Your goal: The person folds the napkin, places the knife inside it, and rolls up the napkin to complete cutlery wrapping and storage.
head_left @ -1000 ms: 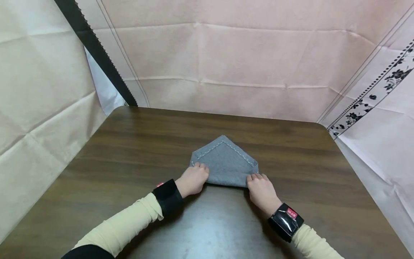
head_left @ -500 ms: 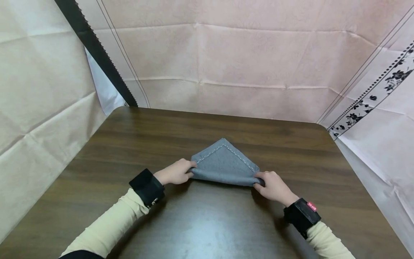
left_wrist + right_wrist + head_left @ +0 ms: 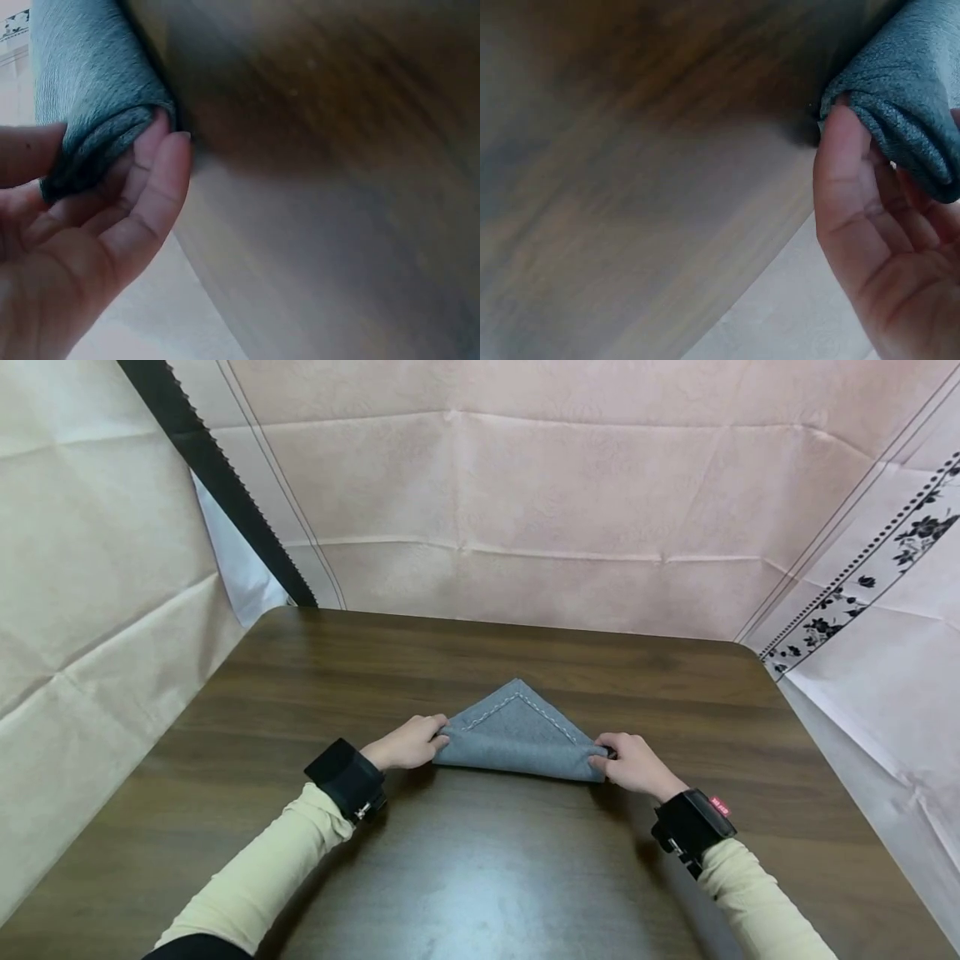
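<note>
A grey-blue cloth with a line of pale stitching lies on the wooden table. Its far side comes to a point, and its near edge is rolled into a thick fold. At the left end of that fold, my left hand pinches the cloth between thumb and fingers. My right hand grips the opposite end in the same way. The left wrist view shows the rolled layers of the cloth between thumb and fingers. In the right wrist view, fingers curl under the cloth's rolled end; the thumb is mostly out of frame.
The brown wooden table has rounded far corners. Pale creased sheets hang behind it and on both sides. A black strip runs down at the back left, and a floral band at the right.
Both hands moved outward from the near edge to the cloth's two ends and took hold there. The near edge has rolled further toward the point, so less of the stitched part shows.
</note>
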`<state>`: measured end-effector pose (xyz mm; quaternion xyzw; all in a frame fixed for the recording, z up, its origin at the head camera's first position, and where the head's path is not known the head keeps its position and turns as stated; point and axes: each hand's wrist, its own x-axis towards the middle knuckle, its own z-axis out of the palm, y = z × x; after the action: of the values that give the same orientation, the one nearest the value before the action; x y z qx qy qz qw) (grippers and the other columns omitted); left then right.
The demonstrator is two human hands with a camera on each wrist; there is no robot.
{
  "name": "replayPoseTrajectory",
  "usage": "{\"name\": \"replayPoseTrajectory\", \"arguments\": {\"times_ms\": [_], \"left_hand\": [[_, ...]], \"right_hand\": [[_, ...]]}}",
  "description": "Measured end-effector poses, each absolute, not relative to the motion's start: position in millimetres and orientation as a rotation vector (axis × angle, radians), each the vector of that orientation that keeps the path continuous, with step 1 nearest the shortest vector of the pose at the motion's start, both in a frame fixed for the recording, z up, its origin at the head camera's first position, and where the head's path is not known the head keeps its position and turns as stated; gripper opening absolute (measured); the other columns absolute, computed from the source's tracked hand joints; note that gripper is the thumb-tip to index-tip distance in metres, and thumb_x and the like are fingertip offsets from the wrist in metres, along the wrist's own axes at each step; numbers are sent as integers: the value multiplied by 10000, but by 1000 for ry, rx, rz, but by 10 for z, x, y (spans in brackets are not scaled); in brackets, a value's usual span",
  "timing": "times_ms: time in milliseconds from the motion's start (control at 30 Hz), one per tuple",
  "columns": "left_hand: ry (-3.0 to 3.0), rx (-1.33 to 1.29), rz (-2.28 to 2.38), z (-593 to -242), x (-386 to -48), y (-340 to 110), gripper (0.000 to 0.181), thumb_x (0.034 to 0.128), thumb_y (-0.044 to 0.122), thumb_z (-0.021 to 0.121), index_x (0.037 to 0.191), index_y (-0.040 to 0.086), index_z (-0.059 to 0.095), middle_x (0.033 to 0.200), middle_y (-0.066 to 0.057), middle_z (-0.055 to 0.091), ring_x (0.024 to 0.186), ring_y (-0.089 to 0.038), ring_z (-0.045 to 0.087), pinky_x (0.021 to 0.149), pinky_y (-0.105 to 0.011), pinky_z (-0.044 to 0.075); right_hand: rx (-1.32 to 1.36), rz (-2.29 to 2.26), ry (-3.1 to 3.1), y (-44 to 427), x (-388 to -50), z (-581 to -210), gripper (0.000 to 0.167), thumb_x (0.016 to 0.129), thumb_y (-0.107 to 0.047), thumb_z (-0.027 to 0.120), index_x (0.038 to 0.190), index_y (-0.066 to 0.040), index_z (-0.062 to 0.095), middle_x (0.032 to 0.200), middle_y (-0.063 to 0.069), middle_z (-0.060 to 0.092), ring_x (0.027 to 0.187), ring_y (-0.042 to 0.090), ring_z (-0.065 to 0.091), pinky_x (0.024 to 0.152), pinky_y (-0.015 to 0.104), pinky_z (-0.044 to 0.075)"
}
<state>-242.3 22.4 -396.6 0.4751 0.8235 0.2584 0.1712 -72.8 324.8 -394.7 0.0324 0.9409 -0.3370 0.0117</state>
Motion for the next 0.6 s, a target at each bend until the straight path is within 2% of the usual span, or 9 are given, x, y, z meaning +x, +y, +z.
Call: {"name": "replayPoseTrajectory", "arguments": {"times_ms": [167, 367, 600], "left_hand": [[2472, 1363, 727, -3988, -2440, 271, 198, 898, 56, 534, 1045, -74, 558, 724, -39, 520, 639, -153, 463, 629, -291, 394], [2489, 1247, 697, -4020, -2450, 316, 237, 913, 70, 529, 1096, -79, 553, 691, -34, 517, 557, -127, 445, 580, -269, 373], [2443, 1125, 726, -3996, -2481, 379, 222, 926, 55, 500, 1090, -88, 545, 643, -66, 532, 464, -141, 540, 503, -253, 456]], "right_hand": [[207, -1111, 2891, 3230, -785, -3923, 163, 863, -76, 569, 969, 43, 604, 619, 43, 567, 546, 179, 587, 527, 296, 472], [256, -1118, 2863, 3227, -812, -3948, 204, 878, -82, 557, 1016, 66, 580, 691, 73, 570, 550, 172, 589, 525, 280, 489], [245, -1040, 2887, 3235, -867, -3957, 245, 891, -60, 532, 1057, 119, 548, 763, 137, 577, 513, 171, 589, 508, 281, 482]]}}
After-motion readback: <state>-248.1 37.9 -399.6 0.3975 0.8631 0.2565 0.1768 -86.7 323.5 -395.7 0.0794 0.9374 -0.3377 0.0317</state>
